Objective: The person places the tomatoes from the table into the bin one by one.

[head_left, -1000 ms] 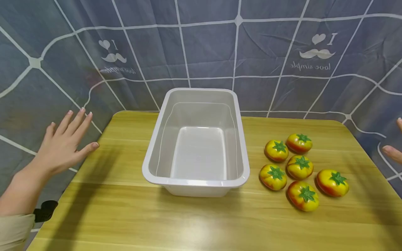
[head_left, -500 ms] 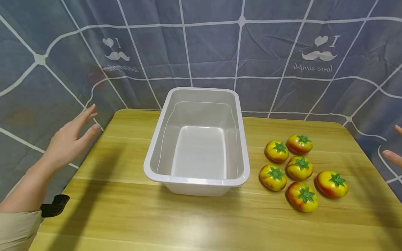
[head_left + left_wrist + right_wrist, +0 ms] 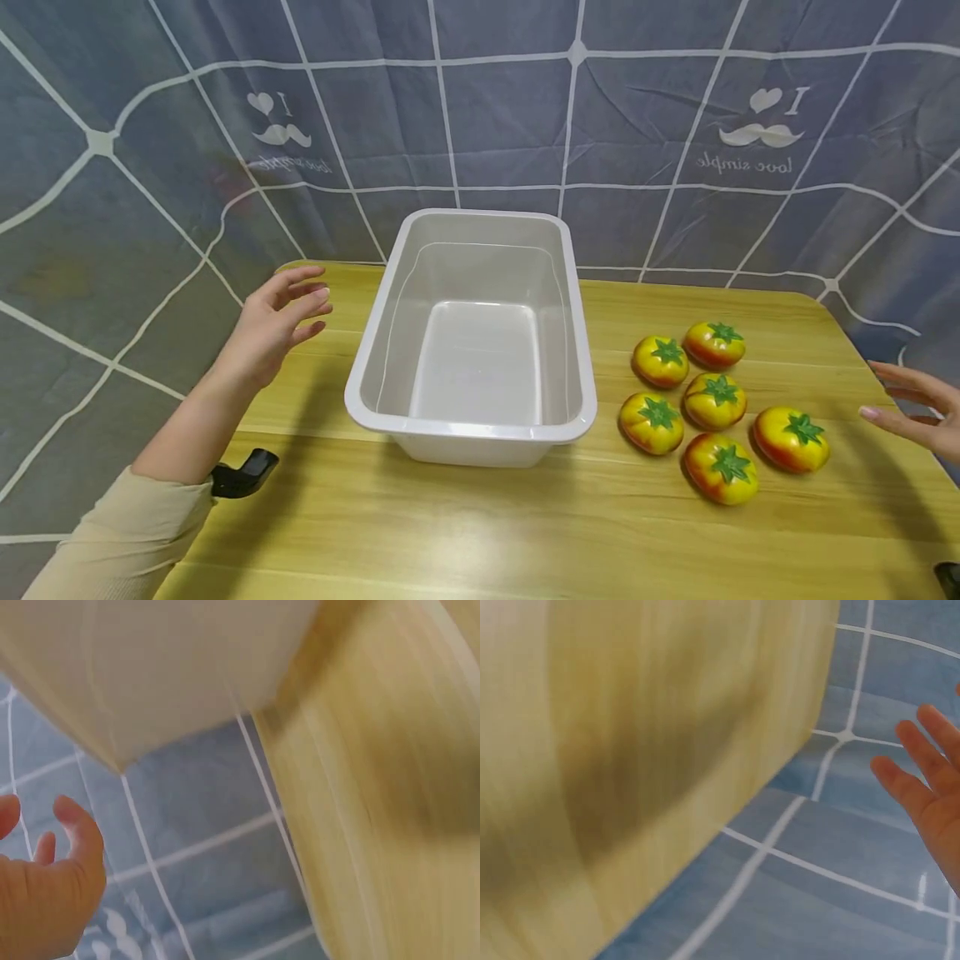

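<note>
A light grey plastic basin [image 3: 480,433] stands in the middle of the table, with nothing inside it. To its right lie several yellow-and-red tomatoes [image 3: 716,400] with green star-shaped tops, looking like toy ones. My left hand [image 3: 273,325] hovers left of the basin, apart from it, its fingers loosely bent and holding nothing; the left wrist view shows the same hand [image 3: 56,889] below the basin's wall [image 3: 165,667]. At the right edge my right hand [image 3: 922,408] is partly cut off, right of the tomatoes and touching none; its fingers [image 3: 904,784] are spread.
The wood-grain table [image 3: 465,533] has rounded far corners. A blue-grey curtain [image 3: 502,125] with white grid lines hangs behind and along both sides. A black strap mount [image 3: 246,473] sits on my left wrist.
My left hand has moved right and over the table, toward the basin, its fingers bending from spread. My right hand has come further into view from the right. Basin and tomatoes stay put.
</note>
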The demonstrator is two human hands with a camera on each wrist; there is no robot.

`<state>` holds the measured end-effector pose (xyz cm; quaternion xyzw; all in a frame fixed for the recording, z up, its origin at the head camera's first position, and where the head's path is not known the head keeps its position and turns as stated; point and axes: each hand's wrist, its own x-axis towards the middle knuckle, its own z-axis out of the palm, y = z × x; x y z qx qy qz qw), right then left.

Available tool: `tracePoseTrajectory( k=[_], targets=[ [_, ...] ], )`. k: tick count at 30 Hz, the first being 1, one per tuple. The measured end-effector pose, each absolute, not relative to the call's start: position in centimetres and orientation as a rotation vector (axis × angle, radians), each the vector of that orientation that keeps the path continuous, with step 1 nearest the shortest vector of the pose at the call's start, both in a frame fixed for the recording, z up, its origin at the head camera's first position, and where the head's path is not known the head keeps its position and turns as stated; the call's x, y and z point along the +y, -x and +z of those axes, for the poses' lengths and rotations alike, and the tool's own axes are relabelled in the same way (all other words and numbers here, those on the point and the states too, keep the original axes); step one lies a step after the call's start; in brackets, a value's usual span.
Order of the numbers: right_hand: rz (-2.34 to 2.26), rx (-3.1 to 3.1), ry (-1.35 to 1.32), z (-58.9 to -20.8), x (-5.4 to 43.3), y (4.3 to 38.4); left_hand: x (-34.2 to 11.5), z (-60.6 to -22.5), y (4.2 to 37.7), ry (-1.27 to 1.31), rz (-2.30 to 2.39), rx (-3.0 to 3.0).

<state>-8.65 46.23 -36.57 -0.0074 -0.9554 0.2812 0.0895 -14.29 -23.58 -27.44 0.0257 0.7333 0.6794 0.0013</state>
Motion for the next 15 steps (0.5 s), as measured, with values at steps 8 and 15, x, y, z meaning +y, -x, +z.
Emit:
tracePoseTrajectory(
  k=[8,15],
  targets=[
    [0.871,-3.083,0.021,-42.0,50.6,9.4,-21.1,-28.4,15.3,0.001,2.182,2.111],
    [1.019,-3.201,0.069,-39.1,45.7,7.5,-20.6,-29.2,15.6,0.055,2.292,1.935]
  ],
)
